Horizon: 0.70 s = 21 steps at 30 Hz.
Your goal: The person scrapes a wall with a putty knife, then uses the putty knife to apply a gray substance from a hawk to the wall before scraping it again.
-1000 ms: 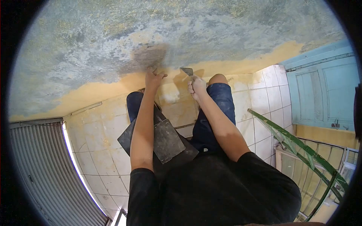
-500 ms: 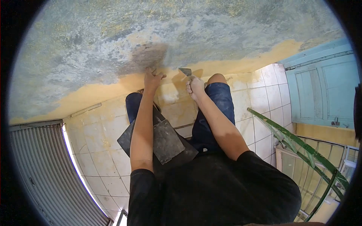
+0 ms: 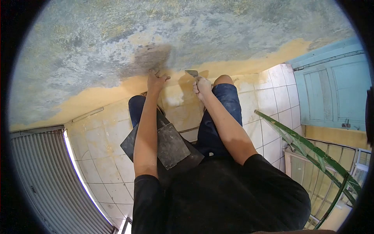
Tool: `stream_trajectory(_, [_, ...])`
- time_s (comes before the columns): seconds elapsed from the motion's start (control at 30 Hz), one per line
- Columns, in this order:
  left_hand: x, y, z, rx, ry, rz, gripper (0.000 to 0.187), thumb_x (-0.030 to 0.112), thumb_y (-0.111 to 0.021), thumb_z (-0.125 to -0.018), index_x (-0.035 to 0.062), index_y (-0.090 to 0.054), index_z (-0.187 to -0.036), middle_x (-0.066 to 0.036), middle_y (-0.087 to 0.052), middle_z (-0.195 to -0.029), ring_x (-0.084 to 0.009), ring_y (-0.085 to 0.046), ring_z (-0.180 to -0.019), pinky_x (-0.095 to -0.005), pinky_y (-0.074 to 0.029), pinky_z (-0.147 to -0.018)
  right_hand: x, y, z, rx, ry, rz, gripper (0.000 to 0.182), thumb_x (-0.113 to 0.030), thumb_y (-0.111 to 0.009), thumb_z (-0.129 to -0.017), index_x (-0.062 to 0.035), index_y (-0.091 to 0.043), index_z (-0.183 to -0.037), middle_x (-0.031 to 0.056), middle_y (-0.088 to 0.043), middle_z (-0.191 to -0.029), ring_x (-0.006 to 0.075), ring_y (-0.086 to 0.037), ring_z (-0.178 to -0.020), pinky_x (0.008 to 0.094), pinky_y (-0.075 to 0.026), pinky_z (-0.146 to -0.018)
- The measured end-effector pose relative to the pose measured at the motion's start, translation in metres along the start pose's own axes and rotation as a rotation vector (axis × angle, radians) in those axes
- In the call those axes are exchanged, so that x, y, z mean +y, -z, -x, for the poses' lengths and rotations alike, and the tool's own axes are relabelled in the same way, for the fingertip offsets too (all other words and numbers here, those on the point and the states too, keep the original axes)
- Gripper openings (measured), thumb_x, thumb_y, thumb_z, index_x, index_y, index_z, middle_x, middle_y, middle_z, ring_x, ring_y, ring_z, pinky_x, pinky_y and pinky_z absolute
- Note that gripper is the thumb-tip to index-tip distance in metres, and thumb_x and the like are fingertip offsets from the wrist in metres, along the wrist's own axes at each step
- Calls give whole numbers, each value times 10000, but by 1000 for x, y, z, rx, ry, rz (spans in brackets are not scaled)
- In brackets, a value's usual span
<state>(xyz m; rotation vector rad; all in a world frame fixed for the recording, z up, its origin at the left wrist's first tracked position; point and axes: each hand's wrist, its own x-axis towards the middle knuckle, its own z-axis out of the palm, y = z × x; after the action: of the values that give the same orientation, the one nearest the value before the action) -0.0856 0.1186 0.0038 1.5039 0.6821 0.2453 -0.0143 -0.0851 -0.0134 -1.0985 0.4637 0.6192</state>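
The right hand (image 3: 203,88) has its fingers closed round the handle end of a small trowel (image 3: 191,73), whose pointed blade sticks out toward the left, near the lower edge of the wall's grey coating, at upper centre of the frame. The left hand (image 3: 156,82) is left of the blade, its fingers partly open and loosely bent, with no object visible in them. Whether its fingertips touch the wall (image 3: 233,35), I cannot tell; nor is it clear that the blade does.

The likeliest trouble is between these two: the blade's tip points toward the left hand's side, so a slip or an overlong sideways stroke could catch the left fingers. Too steep a blade angle could gouge the surface at the border of grey and yellow. The grip looks compact, so a hard snag might twist the trowel in the hand.

Lower down, a dark, rough-edged plate (image 3: 171,146) lies slantwise over the lap, under or beside the left forearm. A shift of the knees or a dropped elbow could tip it onto the white tiles (image 3: 107,167), where it might chip something. At the right, the green metal frame (image 3: 300,140) slants near the right knee; standing up carelessly could knock it.
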Motion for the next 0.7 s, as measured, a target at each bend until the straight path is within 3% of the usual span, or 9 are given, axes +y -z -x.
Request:
stream_trajectory(0.2, [-8, -1, 2, -19, -33, 137, 636, 0, -622, -852, -180, -273, -1353, -326, -415, -1392, -303, -698, -904, -317, -569, -713, -2, 4, 13, -20, -32, -102, 161, -133, -413, -942, -109, -497, -806, 55, -487, -605, 115, -365, -397, 268, -271, -339])
stream_trajectory(0.27, [-11, 1, -5, -42, -19, 76, 763, 2, -626, -826, -171, -160, -1404, -338, -395, -1401, -296, -704, -886, -304, -580, -707, -4, 3, 3, -35, -48, -104, 156, -131, -419, -944, -106, -502, -815, 53, -482, -599, 118, -366, -401, 270, -273, -341])
stream_trajectory(0.4, [-9, 1, -5, 28, -21, 82, 735, 57, -658, -817, -180, -242, -1375, -323, -454, -1361, -280, -707, -894, -311, -568, -705, -6, 0, 16, -50, -49, -123, 144, -123, -425, -937, -104, -498, -813, 54, -485, -603, 122, -372, -410, 273, -280, -346])
stream_trajectory(0.47, [-12, 6, -8, -21, -56, -201, 692, 121, -679, -807, -182, -342, -1329, -291, -576, -1230, -264, -715, -876, -322, -547, -725, -7, 0, 16, -42, -34, -150, 150, -124, -424, -935, -104, -489, -802, 57, -484, -602, 126, -377, -409, 276, -281, -345])
stream_trajectory(0.6, [-29, 4, -18, -34, -65, -88, 582, -9, -628, -832, -195, -338, -1300, -292, -564, -1228, -264, -704, -817, -303, -547, -658, 3, 3, -3, -11, -2, 5, 150, -124, -419, -935, -102, -481, -800, 62, -480, -600, 128, -376, -407, 278, -281, -344])
stream_trajectory(0.67, [-47, 3, -27, 107, -153, -184, 505, 153, -687, -790, -145, -487, -1145, -188, -668, -968, -256, -722, -848, -328, -523, -768, -1, -1, 12, -41, -10, -57, 152, -116, -419, -927, -98, -478, -788, 62, -475, -599, 130, -373, -406, 278, -278, -343])
stream_trajectory(0.7, [-36, 3, -23, 109, -152, -183, 505, 153, -687, -790, -145, -487, -1145, -188, -668, -968, -256, -722, -848, -328, -523, -768, -2, -2, 8, -42, -10, -56, 152, -116, -419, -927, -98, -478, -788, 62, -475, -599, 130, -373, -406, 278, -278, -343])
